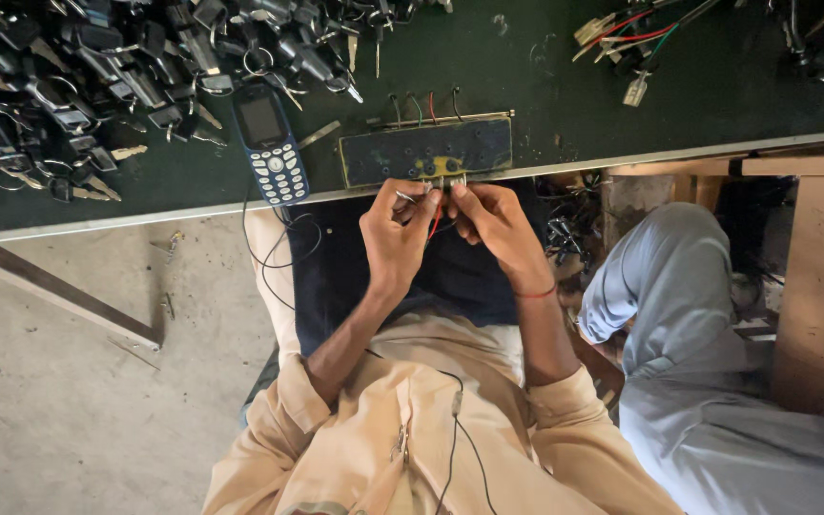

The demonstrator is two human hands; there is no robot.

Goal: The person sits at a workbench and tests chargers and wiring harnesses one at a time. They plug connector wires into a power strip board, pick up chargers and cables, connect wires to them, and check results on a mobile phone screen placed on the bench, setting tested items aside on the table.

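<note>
My left hand (395,232) and my right hand (490,221) meet just below the front edge of a green workbench (565,95). Both pinch thin wires, one of them red (435,219), together with a small metal connector (452,181). Right above my fingers a dark rectangular board (426,153) with holes and a metal strip lies at the bench edge. Short coloured wires stick up from its far side. A red thread circles my right wrist.
A blue keypad phone (270,141) lies left of the board, its black cable hanging over the edge. A big heap of keys (97,67) fills the back left. A wire bundle (631,38) lies back right. Another person's grey trousered leg (679,315) is at my right.
</note>
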